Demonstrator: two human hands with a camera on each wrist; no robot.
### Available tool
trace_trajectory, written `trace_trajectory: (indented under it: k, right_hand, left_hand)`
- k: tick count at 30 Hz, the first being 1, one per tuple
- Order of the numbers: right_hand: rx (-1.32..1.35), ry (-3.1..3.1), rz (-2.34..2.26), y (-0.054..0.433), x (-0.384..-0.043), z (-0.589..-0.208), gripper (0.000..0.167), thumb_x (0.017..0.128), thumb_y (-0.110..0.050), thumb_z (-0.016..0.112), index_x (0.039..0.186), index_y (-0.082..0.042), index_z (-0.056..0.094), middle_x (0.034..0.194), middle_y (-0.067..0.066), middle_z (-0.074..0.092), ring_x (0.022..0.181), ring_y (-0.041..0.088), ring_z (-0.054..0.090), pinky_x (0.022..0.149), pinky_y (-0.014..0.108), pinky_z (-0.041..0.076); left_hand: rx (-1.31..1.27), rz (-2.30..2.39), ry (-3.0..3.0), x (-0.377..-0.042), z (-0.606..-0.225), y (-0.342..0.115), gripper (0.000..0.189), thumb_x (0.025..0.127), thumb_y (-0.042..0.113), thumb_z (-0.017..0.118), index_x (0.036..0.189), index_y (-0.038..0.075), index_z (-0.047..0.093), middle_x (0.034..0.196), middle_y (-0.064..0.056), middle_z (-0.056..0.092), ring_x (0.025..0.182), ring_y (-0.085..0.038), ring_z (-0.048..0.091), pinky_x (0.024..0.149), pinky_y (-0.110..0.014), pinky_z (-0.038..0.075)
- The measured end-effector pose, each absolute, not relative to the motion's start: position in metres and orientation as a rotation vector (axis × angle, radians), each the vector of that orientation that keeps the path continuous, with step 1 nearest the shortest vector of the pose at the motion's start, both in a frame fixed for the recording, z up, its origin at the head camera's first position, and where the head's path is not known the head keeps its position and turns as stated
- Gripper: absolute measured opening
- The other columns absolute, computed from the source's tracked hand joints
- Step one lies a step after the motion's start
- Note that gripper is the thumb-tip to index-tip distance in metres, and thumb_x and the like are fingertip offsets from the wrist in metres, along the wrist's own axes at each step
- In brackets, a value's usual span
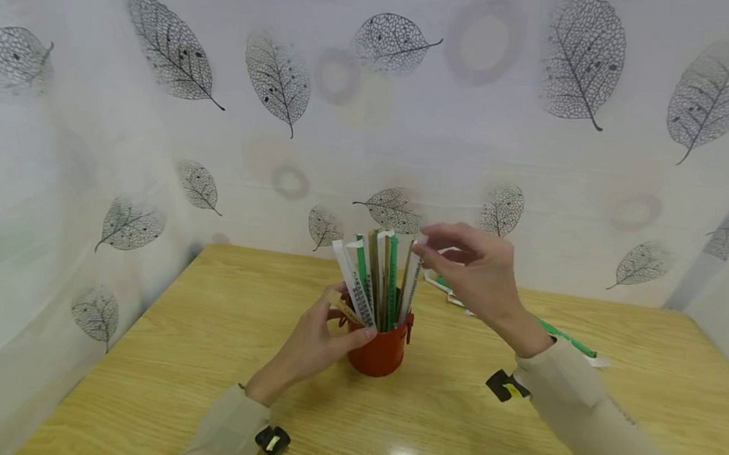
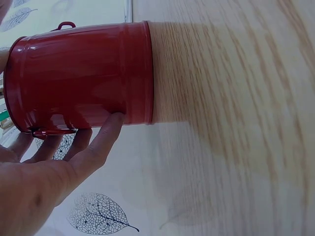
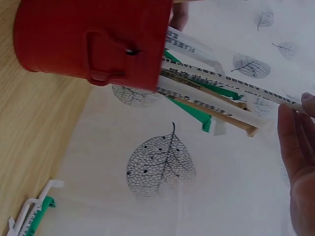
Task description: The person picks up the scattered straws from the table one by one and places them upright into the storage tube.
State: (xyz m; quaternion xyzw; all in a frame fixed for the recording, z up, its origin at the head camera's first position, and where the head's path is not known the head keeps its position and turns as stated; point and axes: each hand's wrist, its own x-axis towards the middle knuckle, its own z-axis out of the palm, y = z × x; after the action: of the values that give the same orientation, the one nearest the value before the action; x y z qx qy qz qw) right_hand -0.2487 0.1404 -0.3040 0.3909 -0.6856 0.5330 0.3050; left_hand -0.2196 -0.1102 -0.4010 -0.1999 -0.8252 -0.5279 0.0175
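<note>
A small red metal bucket (image 1: pixel 376 355) with side loops stands upright on the table, holding several slim paper-wrapped sticks (image 1: pixel 390 287) in white, green and brown. My left hand (image 1: pixel 316 339) grips the bucket near its rim, thumb at the front; the left wrist view shows its fingers against the red side of the bucket (image 2: pixel 83 73). Above the rim, my right hand (image 1: pixel 478 266) pinches the upper end of a white wrapped stick with dark print (image 3: pixel 236 83) between thumb and fingertips. That stick's lower end is inside the bucket, hidden by the wall.
More green and white wrapped sticks (image 1: pixel 569 339) lie on the wooden table (image 1: pixel 451 423) at the right, partly behind my right arm. A pale leaf-printed sheet (image 1: pixel 411 138) rises behind the table's back edge.
</note>
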Motion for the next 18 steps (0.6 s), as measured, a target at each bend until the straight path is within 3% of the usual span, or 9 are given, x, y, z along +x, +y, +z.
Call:
trace_trajectory:
  k: [3,9,14,18]
  right_hand:
    - [1.035,-1.874,1.359,0.14,-0.249,-0.317,0.031,0.077,0.02,0.077,0.105,0.007,0.074,0.091,0.019,0.077,0.082,0.002,0.073,0.069,0.024,0.063]
    - [1.027,-1.973,1.243,0.141,-0.249,-0.338,0.029,0.079,0.013,0.079,0.104,0.001,0.075,0.091,0.013,0.078,0.08,0.005,0.073,0.067,0.021,0.061]
    - [1.051,-1.987,1.231,0.144,-0.25,-0.349,0.03,0.079,0.013,0.079,0.105,0.001,0.074,0.092,0.013,0.078,0.079,0.011,0.075,0.067,0.022,0.062]
    - [1.067,-1.964,1.252,0.148,-0.251,-0.351,0.035,0.079,0.014,0.078,0.112,0.002,0.074,0.092,0.015,0.078,0.082,0.006,0.074,0.067,0.021,0.062]
  left_hand:
    - [-0.621,-1.647,-2.564,-0.219,-0.401,-0.11,0.07,0.09,0.031,0.079,0.149,0.022,0.042,0.151,0.001,0.052,0.132,-0.023,0.056,0.109,-0.05,0.048]
    - [-0.598,-1.664,-2.573,-0.218,-0.401,-0.11,0.07,0.09,0.032,0.079,0.15,0.023,0.042,0.151,0.001,0.052,0.131,-0.025,0.057,0.108,-0.051,0.048]
    - [-0.557,-1.671,-2.596,-0.217,-0.399,-0.11,0.072,0.09,0.033,0.079,0.15,0.028,0.041,0.151,0.0,0.052,0.125,-0.035,0.061,0.099,-0.05,0.056]
    - [-0.558,-1.665,-2.599,-0.217,-0.399,-0.11,0.072,0.09,0.034,0.079,0.15,0.028,0.041,0.15,0.0,0.053,0.124,-0.034,0.061,0.098,-0.048,0.056]
